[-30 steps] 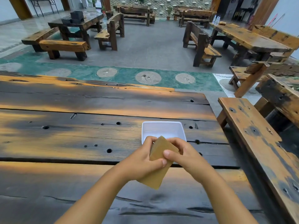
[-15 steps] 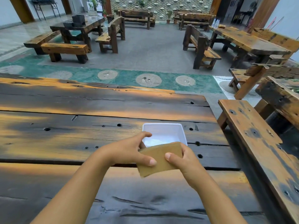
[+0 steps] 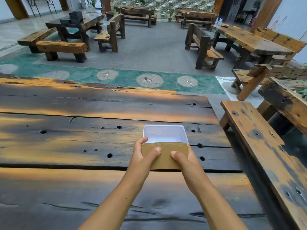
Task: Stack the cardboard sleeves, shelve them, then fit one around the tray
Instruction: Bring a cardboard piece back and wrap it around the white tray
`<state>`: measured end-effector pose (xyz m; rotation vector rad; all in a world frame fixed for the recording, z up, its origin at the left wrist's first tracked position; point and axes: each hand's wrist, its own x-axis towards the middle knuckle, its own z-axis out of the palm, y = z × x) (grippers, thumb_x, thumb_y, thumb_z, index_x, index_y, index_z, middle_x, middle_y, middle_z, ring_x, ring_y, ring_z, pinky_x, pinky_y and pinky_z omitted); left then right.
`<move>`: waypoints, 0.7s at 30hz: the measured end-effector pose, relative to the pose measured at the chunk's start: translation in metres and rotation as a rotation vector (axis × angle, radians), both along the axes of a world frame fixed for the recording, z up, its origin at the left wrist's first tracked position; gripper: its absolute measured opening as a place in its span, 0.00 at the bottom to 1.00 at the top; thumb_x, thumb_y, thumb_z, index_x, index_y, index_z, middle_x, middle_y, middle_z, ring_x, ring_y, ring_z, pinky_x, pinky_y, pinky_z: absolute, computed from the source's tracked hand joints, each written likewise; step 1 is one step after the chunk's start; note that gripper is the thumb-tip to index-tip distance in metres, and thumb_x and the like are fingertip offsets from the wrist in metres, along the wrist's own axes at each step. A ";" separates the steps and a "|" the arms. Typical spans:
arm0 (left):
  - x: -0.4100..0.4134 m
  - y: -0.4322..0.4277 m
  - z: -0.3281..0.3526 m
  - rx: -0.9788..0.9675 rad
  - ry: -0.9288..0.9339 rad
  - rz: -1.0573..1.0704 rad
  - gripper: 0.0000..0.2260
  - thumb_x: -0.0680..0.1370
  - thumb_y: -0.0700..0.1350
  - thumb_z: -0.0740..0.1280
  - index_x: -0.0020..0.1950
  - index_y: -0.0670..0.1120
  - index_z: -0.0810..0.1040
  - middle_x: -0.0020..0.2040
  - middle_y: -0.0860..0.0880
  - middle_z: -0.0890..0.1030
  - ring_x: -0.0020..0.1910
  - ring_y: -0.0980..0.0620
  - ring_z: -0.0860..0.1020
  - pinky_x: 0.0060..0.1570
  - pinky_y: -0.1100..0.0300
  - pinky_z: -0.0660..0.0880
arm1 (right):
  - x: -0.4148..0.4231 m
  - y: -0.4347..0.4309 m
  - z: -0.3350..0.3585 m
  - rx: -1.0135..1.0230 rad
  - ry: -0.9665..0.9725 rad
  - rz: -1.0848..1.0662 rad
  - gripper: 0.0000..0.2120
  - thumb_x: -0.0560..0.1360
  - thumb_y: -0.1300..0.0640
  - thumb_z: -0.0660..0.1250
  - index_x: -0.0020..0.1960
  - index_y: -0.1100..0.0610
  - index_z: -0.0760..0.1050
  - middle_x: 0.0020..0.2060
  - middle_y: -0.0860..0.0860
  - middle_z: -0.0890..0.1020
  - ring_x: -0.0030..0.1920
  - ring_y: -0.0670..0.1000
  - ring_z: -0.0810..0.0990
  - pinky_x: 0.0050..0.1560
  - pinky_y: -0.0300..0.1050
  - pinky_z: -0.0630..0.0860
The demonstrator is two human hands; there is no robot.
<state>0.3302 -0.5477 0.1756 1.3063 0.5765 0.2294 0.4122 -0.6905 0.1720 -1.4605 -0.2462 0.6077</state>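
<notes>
Squarely over the white tray's [image 3: 163, 132] near end, cardboard sleeve [image 3: 165, 156] pinched between both hands' fingers [image 3: 156, 149], thumbs on top.

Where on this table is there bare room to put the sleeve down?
Nearly everywhere: the table is bare left of the white tray, beyond it, and nearer you. Only the patch with the tray, the cardboard sleeve, left hand and right hand is crowded.

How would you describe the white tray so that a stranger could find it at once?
Start at the big dark plank table nearest the camera and go to its right end. There lies a shallow white rectangular plastic tray, its near end hidden by a brown cardboard sleeve. Nothing else on the table is white.
</notes>
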 end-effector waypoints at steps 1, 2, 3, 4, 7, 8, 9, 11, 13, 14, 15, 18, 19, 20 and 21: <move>0.002 0.001 0.000 -0.025 -0.004 -0.008 0.28 0.61 0.61 0.73 0.60 0.65 0.73 0.57 0.46 0.84 0.47 0.51 0.84 0.49 0.54 0.81 | 0.001 0.000 -0.001 -0.001 0.013 0.003 0.24 0.63 0.45 0.71 0.59 0.47 0.76 0.50 0.48 0.88 0.52 0.48 0.86 0.53 0.46 0.79; 0.004 0.003 0.000 -0.043 -0.013 -0.012 0.28 0.61 0.61 0.74 0.60 0.63 0.74 0.57 0.45 0.83 0.47 0.50 0.84 0.50 0.53 0.81 | 0.002 0.000 -0.002 0.006 0.026 0.006 0.25 0.63 0.45 0.71 0.60 0.48 0.76 0.51 0.49 0.87 0.54 0.50 0.86 0.54 0.47 0.79; 0.005 0.003 0.000 -0.052 -0.022 -0.009 0.28 0.61 0.60 0.74 0.59 0.61 0.74 0.57 0.44 0.83 0.46 0.50 0.84 0.49 0.53 0.81 | 0.002 0.000 -0.003 0.017 0.038 0.007 0.26 0.63 0.46 0.72 0.61 0.49 0.76 0.52 0.51 0.87 0.55 0.51 0.86 0.56 0.48 0.79; 0.006 0.003 -0.001 -0.063 -0.032 0.001 0.28 0.61 0.60 0.74 0.59 0.59 0.74 0.57 0.45 0.83 0.46 0.51 0.83 0.49 0.53 0.80 | 0.003 -0.001 -0.003 0.029 0.044 0.008 0.27 0.63 0.47 0.73 0.61 0.50 0.76 0.53 0.52 0.87 0.55 0.53 0.85 0.56 0.49 0.79; 0.007 -0.001 -0.006 -0.165 -0.078 0.060 0.31 0.60 0.57 0.76 0.61 0.55 0.73 0.55 0.45 0.83 0.45 0.52 0.83 0.49 0.54 0.79 | 0.006 0.002 -0.001 0.033 0.027 0.024 0.27 0.62 0.48 0.73 0.61 0.51 0.76 0.51 0.51 0.88 0.53 0.51 0.86 0.54 0.47 0.79; 0.007 0.000 -0.007 -0.200 -0.095 0.074 0.32 0.60 0.56 0.77 0.62 0.54 0.73 0.55 0.45 0.83 0.44 0.52 0.84 0.49 0.55 0.79 | 0.006 0.003 0.000 0.029 0.024 0.031 0.27 0.62 0.48 0.73 0.60 0.51 0.76 0.50 0.50 0.88 0.52 0.50 0.86 0.52 0.45 0.79; 0.007 0.001 -0.008 -0.223 -0.109 0.081 0.32 0.61 0.55 0.77 0.63 0.53 0.73 0.55 0.45 0.83 0.44 0.53 0.84 0.48 0.56 0.80 | 0.007 0.005 0.000 0.028 0.024 0.033 0.27 0.62 0.48 0.73 0.60 0.50 0.76 0.50 0.50 0.88 0.52 0.49 0.86 0.52 0.45 0.79; 0.007 0.004 -0.007 -0.235 -0.125 0.082 0.31 0.62 0.53 0.77 0.64 0.53 0.73 0.54 0.45 0.83 0.44 0.54 0.85 0.45 0.58 0.80 | 0.006 0.009 -0.001 0.034 0.034 0.026 0.28 0.62 0.48 0.74 0.60 0.51 0.75 0.51 0.52 0.87 0.53 0.52 0.85 0.54 0.48 0.80; 0.007 0.006 -0.008 -0.208 -0.111 0.076 0.32 0.61 0.55 0.77 0.64 0.55 0.72 0.56 0.45 0.82 0.46 0.51 0.84 0.46 0.57 0.79 | 0.007 0.011 -0.003 0.040 0.053 0.012 0.28 0.61 0.49 0.73 0.60 0.53 0.76 0.53 0.54 0.87 0.55 0.55 0.85 0.57 0.52 0.80; 0.007 0.007 -0.008 -0.175 -0.093 0.068 0.32 0.61 0.57 0.76 0.64 0.56 0.72 0.57 0.44 0.82 0.48 0.50 0.83 0.48 0.55 0.79 | 0.008 0.013 -0.003 0.033 0.056 0.007 0.28 0.61 0.49 0.73 0.60 0.53 0.76 0.54 0.56 0.86 0.56 0.56 0.84 0.59 0.55 0.80; 0.007 0.008 -0.010 -0.139 -0.069 0.060 0.31 0.61 0.59 0.76 0.63 0.57 0.73 0.57 0.43 0.82 0.49 0.48 0.82 0.50 0.53 0.79 | 0.008 0.014 -0.005 0.021 0.055 0.006 0.28 0.62 0.48 0.73 0.60 0.53 0.76 0.55 0.57 0.86 0.57 0.57 0.84 0.60 0.56 0.79; 0.009 0.014 -0.016 -0.054 -0.007 0.026 0.27 0.63 0.61 0.74 0.59 0.58 0.74 0.57 0.41 0.83 0.47 0.48 0.83 0.54 0.46 0.80 | 0.008 0.016 -0.014 0.006 0.061 -0.003 0.28 0.62 0.48 0.73 0.60 0.54 0.76 0.55 0.57 0.86 0.57 0.57 0.84 0.60 0.55 0.80; 0.011 0.015 -0.018 -0.031 0.015 0.007 0.27 0.63 0.62 0.74 0.59 0.58 0.74 0.57 0.41 0.84 0.48 0.48 0.83 0.56 0.45 0.80 | 0.009 0.015 -0.018 0.009 0.073 -0.012 0.27 0.62 0.48 0.73 0.60 0.55 0.76 0.54 0.57 0.86 0.56 0.57 0.85 0.58 0.54 0.80; 0.012 0.016 -0.021 -0.015 0.033 -0.011 0.28 0.63 0.63 0.74 0.60 0.58 0.73 0.57 0.41 0.84 0.49 0.47 0.84 0.58 0.44 0.79 | 0.011 0.013 -0.022 0.006 0.083 -0.014 0.26 0.63 0.49 0.74 0.60 0.55 0.76 0.54 0.57 0.87 0.56 0.57 0.85 0.58 0.53 0.80; 0.013 0.016 -0.023 -0.016 0.044 -0.026 0.30 0.63 0.63 0.74 0.62 0.58 0.72 0.58 0.41 0.83 0.51 0.46 0.84 0.60 0.43 0.79 | 0.014 0.011 -0.023 -0.001 0.090 -0.009 0.26 0.64 0.49 0.74 0.60 0.55 0.76 0.53 0.56 0.87 0.56 0.57 0.85 0.58 0.53 0.80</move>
